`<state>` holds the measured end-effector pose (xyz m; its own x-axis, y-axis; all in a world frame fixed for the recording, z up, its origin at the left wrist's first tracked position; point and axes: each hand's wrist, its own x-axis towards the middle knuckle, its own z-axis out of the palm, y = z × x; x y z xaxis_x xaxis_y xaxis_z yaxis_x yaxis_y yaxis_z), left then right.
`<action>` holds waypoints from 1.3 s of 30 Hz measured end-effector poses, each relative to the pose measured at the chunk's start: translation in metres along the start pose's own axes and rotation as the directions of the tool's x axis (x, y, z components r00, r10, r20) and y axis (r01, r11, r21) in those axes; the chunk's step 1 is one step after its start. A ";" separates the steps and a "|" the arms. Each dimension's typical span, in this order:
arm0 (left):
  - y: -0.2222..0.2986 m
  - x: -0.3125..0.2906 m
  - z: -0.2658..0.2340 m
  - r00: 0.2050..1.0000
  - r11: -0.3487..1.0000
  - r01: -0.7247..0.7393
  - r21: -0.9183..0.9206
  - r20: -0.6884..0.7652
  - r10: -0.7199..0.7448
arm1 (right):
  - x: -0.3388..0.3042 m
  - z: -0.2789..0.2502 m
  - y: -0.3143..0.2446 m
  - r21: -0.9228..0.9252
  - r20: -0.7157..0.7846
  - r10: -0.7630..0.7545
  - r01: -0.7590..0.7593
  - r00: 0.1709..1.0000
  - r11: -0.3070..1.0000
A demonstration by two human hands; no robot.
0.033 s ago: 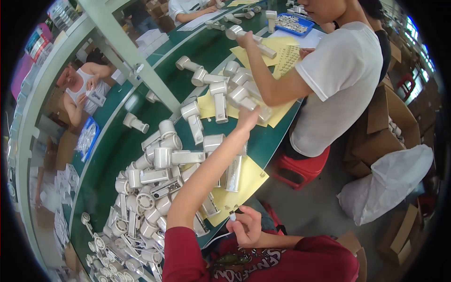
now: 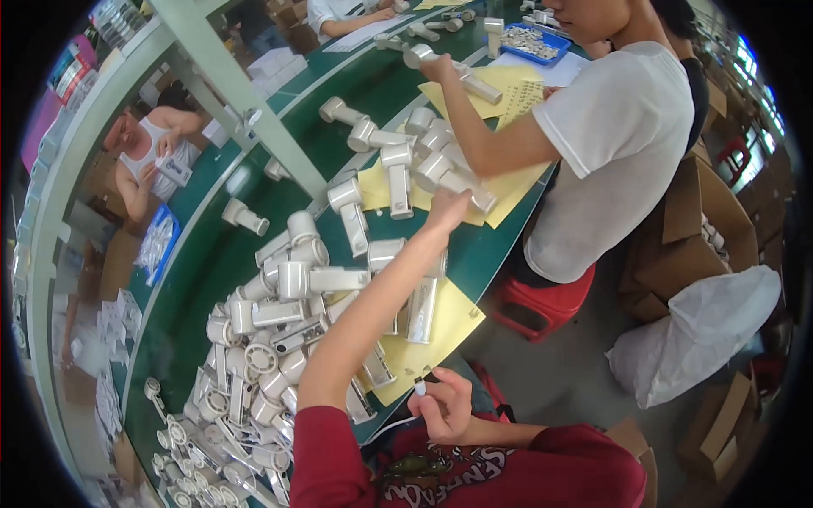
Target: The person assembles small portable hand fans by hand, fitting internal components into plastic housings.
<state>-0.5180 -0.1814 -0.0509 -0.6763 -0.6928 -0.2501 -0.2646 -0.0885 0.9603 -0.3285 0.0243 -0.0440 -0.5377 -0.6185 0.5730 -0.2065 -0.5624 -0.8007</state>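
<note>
My left hand [image 2: 449, 210] reaches far across the bench, closed on the handle of a white handheld fan [image 2: 464, 190]; the fan partly hides its fingers. Beside that fan, several more white fans lie on yellow sheets. Close to my body, my right hand [image 2: 446, 405] pinches a white cable plug [image 2: 420, 386] with a metal tip; its white cable [image 2: 391, 428] trails to the left. Under my left forearm spreads a large heap of white handheld fans [image 2: 292, 281], some showing round grilles or uncovered handles. A yellow sheet [image 2: 453, 326] lies near my right hand.
A co-worker in a white shirt [image 2: 614, 144] sits at the far right on a red stool [image 2: 542, 300], hands among fans. The shelf's metal post [image 2: 254, 102] rises at the left. A blue tray [image 2: 533, 42] holds small parts. Cartons [image 2: 703, 220] and a white sack [image 2: 694, 334] stand right.
My left hand and the fan in it have shifted slightly up and right. My right hand stays in place with the plug.
</note>
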 end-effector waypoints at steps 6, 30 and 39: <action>0.057 -0.089 -0.101 0.934 0.996 -0.060 -0.067 0.348 0.080 | 0.000 0.009 0.002 0.076 0.000 0.113 -0.112 0.994 0.991; -0.108 -0.356 -0.160 0.980 0.953 -0.037 -0.300 -0.195 -0.024 | 0.060 -0.086 0.046 -0.698 -0.041 0.560 -0.425 0.827 0.576; -0.112 -0.363 -0.162 0.976 0.933 -0.022 -0.359 -0.211 -0.058 | 0.056 -0.074 0.055 -0.876 -0.023 0.274 -0.152 0.962 0.458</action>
<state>-0.1312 -0.0362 -0.0479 -0.4997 -0.8217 -0.2739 0.0152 -0.3245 0.9458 -0.4299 -0.0008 -0.0692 -0.5926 -0.7357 0.3279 -0.7291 0.3170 -0.6066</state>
